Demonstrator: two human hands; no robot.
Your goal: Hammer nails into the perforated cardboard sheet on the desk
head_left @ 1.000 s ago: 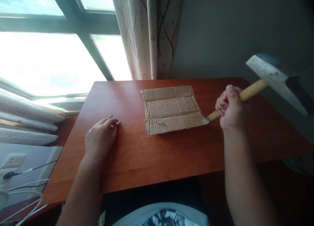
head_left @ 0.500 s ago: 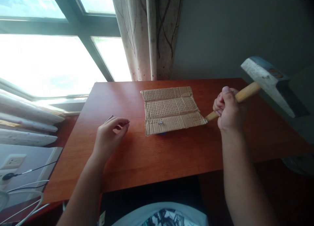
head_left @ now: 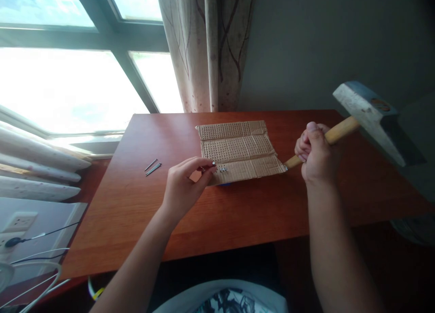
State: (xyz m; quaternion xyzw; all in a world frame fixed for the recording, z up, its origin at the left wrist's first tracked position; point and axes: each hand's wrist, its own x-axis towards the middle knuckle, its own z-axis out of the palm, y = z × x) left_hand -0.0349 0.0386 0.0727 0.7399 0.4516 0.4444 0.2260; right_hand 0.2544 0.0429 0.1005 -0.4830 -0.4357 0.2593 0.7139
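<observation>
My right hand (head_left: pixel 316 150) is wrapped around the wooden handle of a large hammer (head_left: pixel 369 109), its metal head raised at the right. The handle's lower end is at the near right corner of a cardboard sheet (head_left: pixel 251 168) with rows of small holes. Over the sheet's near left part, my left hand (head_left: pixel 190 179) pinches a nail (head_left: pixel 214 163); only its shiny head shows clearly. Just right of those fingertips, several nail heads (head_left: pixel 223 169) stand in the cardboard. Left of my left hand, several loose nails (head_left: pixel 153 169) lie on the table.
The reddish wooden table (head_left: pixel 238 213) carries the cardboard, with something blue (head_left: pixel 225 184) peeking from under its near edge. Behind stand a curtain (head_left: pixel 193 55) and a bright window (head_left: pixel 68 86). Cables (head_left: pixel 41 254) hang by a socket (head_left: pixel 20 223) at the left.
My left hand has moved right from beside the loose nails to the cardboard, with a nail in its fingers. The loose nails now show fully. My right hand and hammer barely moved.
</observation>
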